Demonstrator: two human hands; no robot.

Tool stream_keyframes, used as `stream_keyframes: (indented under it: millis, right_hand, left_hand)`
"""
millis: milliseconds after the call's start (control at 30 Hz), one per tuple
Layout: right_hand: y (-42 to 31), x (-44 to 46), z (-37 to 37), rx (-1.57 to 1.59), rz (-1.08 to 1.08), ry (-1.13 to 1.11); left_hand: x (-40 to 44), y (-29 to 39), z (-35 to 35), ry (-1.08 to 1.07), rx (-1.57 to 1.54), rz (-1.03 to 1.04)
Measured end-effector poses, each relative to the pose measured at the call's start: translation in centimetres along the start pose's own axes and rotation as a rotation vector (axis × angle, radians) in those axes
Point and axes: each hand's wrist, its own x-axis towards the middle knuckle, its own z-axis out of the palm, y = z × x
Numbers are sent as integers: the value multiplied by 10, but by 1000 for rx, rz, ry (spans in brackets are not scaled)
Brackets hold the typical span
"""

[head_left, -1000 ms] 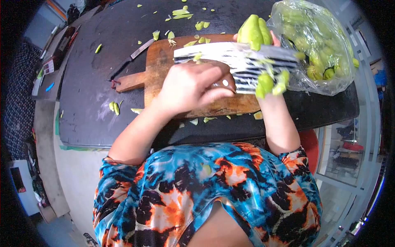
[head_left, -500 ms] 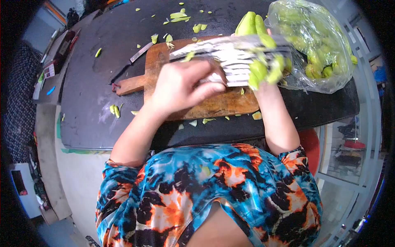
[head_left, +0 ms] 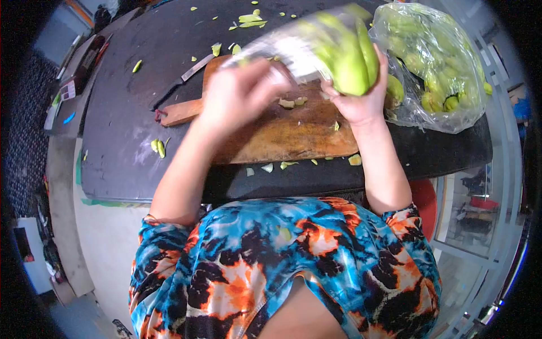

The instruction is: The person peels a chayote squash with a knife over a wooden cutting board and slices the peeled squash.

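Cupping a green chayote (head_left: 354, 70) at one o'clock in the head view, the right hand (head_left: 361, 107) has its grip clamped on the fruit, above the wooden board (head_left: 282, 135). At eleven, the left hand (head_left: 240, 93) keeps its grip closed on a wide-bladed knife (head_left: 291, 53), blurred; I cannot tell whether it touches the fruit. On the desk (head_left: 124, 118), a plastic bag (head_left: 471, 116) sits at two, a small knife (head_left: 182, 80) at half past ten.

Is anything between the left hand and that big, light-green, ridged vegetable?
Yes, a broad, silvery metal knife. The left hand holds it, and its blurred blade lies between that hand and the light-green, ridged vegetable in the right hand. I can't tell whether blade and vegetable touch.
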Motion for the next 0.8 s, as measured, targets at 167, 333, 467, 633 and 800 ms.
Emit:
stream_keyframes:
  millis: [167, 333, 467, 633, 800]
  right_hand:
    - [0, 5, -2, -157, 118, -295]
    - [3, 9, -12, 56, 53, -29]
    - [-6, 3, 4, -96, 184, 47]
    - [-3, 4, 0, -267, 116, -36]
    - [1, 2, 0, -260, 40, 27]
  left_hand:
    - [10, -44, -19, 227, -17, -200]
    - [-4, 15, -18, -47, 12, 127]
    - [-7, 51, -10, -172, -24, 400]
    - [-10, 51, -1, -161, -14, 399]
    - [-9, 46, -1, -185, -29, 386]
